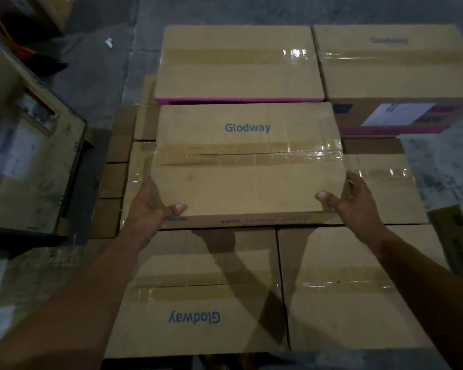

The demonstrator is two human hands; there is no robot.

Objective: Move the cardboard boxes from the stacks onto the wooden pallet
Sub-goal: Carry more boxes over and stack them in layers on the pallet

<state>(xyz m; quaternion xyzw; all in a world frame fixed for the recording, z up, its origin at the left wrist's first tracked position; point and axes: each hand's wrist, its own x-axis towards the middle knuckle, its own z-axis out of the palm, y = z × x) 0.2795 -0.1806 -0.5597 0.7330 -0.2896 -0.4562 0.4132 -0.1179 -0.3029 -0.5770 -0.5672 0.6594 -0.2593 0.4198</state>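
Observation:
I hold a taped cardboard box [247, 161] marked "Glodway" by its two short ends, above other boxes. My left hand [151, 202] grips its left near corner, thumb on the top face. My right hand [350, 201] grips the right near corner the same way. Beneath it lie more boxes: one below [380, 188], two nearer me, the near left box [198, 292] and the near right box [358, 289]. Planks of the wooden pallet [115, 180] show at the left of these boxes.
Two further boxes with pink edges, the far middle box [238, 62] and the far right box [396, 65], lie beyond. A stack of wrapped boxes [30, 166] stands at the left. Another carton [460, 236] pokes in at the right edge. Grey concrete floor [96, 76] surrounds everything.

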